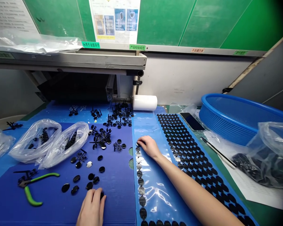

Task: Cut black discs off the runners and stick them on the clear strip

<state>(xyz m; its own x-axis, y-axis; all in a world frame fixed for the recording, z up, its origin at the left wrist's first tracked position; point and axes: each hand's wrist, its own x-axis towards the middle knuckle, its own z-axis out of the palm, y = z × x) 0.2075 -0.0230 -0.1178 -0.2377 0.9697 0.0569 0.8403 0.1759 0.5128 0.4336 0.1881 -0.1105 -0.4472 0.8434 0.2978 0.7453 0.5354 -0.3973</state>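
Well, the left hand (92,208) rests on the blue corrugated board (115,204), its fingers (95,192) curled over a black oval disc (101,195), though whether they pinch it cannot be told. About ten loose discs (89,185) (one pale) lie just above, nearer this hand than the other. The right hand (149,147) lies on clear film (155,188), fingertips (138,143) loosely together at the top of one column of discs (141,191), any hold hidden. Further left sit two clear plastic bags (35,141) and one pair of green-handled side cutters (41,177).

green partition panels (165,22), a posted paper sheet (114,18), white lower wall panel (193,78), grey metal shelf (68,59)
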